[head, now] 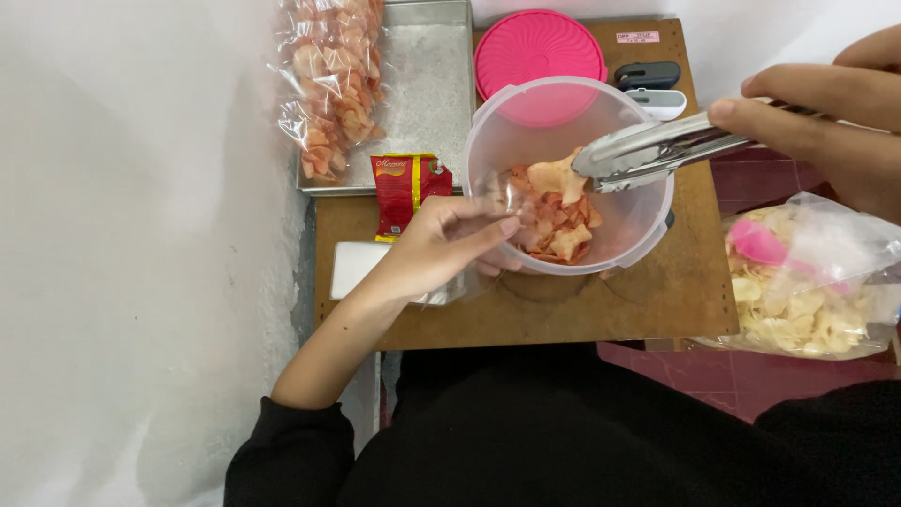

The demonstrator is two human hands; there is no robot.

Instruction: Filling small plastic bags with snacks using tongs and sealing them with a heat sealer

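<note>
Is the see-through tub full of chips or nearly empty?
Partly full. The clear tub holds orange-pink chips only over its bottom; its upper walls are bare. Its pink lid lies off, behind it.

The left hand [441, 246] lay at the centre of the frame, its bare forearm rising from a black sleeve at the lower left. Its fingers [488, 225] were curled inward, thumb uppermost, closed in a loose grip. The right hand [835, 122] entered from the upper right edge, fingers stretched leftward and pressed together in a pinching grip, the wrist cut off by the frame.
</note>
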